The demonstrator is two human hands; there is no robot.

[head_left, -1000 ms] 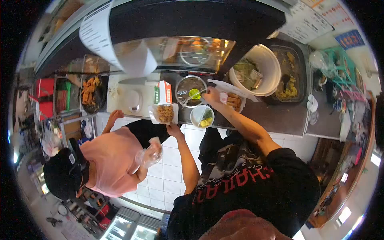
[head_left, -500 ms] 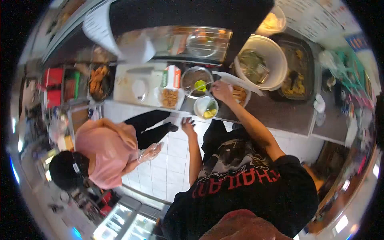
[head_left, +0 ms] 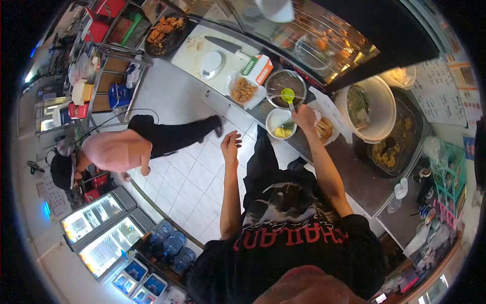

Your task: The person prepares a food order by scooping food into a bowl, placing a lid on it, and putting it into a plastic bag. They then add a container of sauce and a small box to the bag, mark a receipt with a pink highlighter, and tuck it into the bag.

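My right hand [head_left: 304,117] grips the pale handle of a small lime-green scoop [head_left: 287,95]. The scoop's cup is over a round metal bowl [head_left: 269,99] with brown contents; whether it touches them I cannot tell. Just below stands a white bowl [head_left: 271,121] holding something yellow and a green piece. Partly behind my right forearm is a dish of light-brown fried pieces [head_left: 324,129]. My left hand [head_left: 230,147] hangs empty over the floor, left of the counter edge, its fingers apart and slightly bent.
On the counter are browned pieces on paper [head_left: 243,90], a carton [head_left: 262,68], a kitchen knife [head_left: 223,44], a white scale [head_left: 211,65], a white bucket [head_left: 393,109] and a black tray [head_left: 417,147]. A person in a pink shirt [head_left: 114,151] bends forward at the left.
My view has turned, so the counter now slants. My left hand has lifted a little from the white bowl's side. The person in pink has moved away from the counter and bent down.
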